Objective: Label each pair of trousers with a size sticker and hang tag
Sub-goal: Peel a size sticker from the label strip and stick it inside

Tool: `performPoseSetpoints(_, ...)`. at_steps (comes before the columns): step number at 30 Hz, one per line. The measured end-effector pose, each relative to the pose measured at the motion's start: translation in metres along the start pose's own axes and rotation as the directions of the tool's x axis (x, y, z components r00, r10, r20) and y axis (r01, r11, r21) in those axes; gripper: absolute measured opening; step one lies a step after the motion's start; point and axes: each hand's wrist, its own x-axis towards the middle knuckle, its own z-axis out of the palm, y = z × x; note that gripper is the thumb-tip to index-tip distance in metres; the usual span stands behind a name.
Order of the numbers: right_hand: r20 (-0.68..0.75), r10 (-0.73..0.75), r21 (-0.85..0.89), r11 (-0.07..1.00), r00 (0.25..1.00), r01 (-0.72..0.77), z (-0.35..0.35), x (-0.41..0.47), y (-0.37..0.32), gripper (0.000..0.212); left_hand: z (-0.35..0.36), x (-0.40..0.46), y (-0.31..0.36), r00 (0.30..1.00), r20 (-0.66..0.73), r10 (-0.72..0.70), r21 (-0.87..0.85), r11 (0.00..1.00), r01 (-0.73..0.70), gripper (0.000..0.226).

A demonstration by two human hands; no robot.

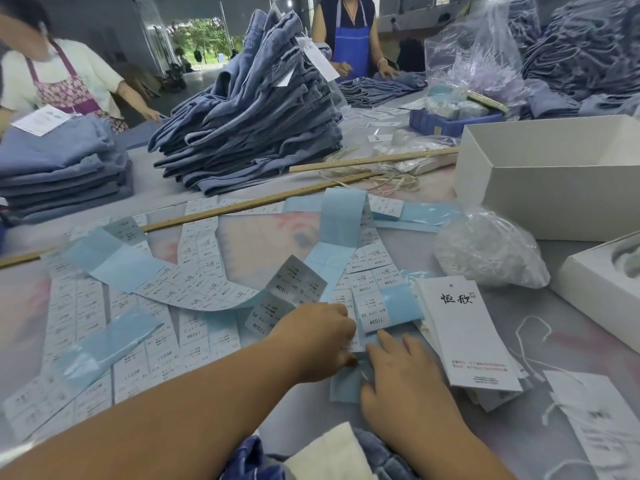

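Both hands are working low and center on the counter (pixel 311 417), right in the mess of size sticker strips (pixel 194 265) that are sprawling all over it, white labels printed 1103# on pale blue backing. The left hand (pixel 317 341) is lying knuckles up with its fingers curled under, so its grip is closing on the edge of a sticker strip near the XS labels, though the fingertips are hiding underneath and exactly what they're pinching isn't clear. The right hand (pixel 401 372) is resting flat with fingers mostly straight, pressing down on a piece of blue backing paper (pixel 346 386), nothing curling around anything there.

Just to the right of the hands, a stack of hang tags (pixel 467 334) is sitting on the counter, white cards with black characters on top, and a loose white string (pixel 530 337) is lying beside it.

The trousers are well apart from the hands: a big leaning pile of blue trousers (pixel 256 119) is sitting across the counter, and a flatter folded stack (pixel 65 171) is sitting at far left. Two wooden rulers (pixel 221 211) are lying between the piles and the stickers. A white box (pixel 540 188) and a crinkly plastic bag (pixel 485 247) are sitting at right. Two people in aprons are standing at the far side.
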Motion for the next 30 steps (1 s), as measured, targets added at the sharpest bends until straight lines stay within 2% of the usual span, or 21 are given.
performPoseSetpoints(3,-0.008,-0.001,-0.013,1.0,1.0,0.001,0.0,-0.001,0.0,0.035,0.001,0.0,-0.001,1.0,-0.002,-0.017,-0.058,0.998,0.016,0.035)
performPoseSetpoints(5,0.004,0.001,-0.048,0.999,1.0,-0.001,0.0,-0.001,0.0,0.038,0.003,-0.002,-0.004,0.998,0.005,-0.055,-0.165,0.985,0.055,0.033)
performPoseSetpoints(7,0.031,0.001,-0.097,0.995,1.0,0.002,0.001,-0.002,0.0,0.042,0.005,-0.001,-0.007,0.995,0.012,-0.094,-0.273,0.957,0.094,0.028)
performPoseSetpoints(12,0.138,0.016,-0.171,0.985,0.99,0.008,0.002,-0.001,0.002,0.054,0.008,0.001,-0.008,0.984,-0.007,-0.18,-0.41,0.898,0.161,0.018)
performPoseSetpoints(18,0.221,0.031,-0.216,0.976,0.975,0.018,0.004,-0.001,0.005,0.059,0.008,-0.003,-0.01,0.988,-0.021,-0.153,-0.309,0.941,0.139,0.021)
performPoseSetpoints(30,0.26,0.036,-0.221,0.975,0.965,0.023,0.006,0.0,0.008,0.062,0.006,0.0,-0.006,0.987,-0.042,-0.156,-0.228,0.963,0.142,0.018)
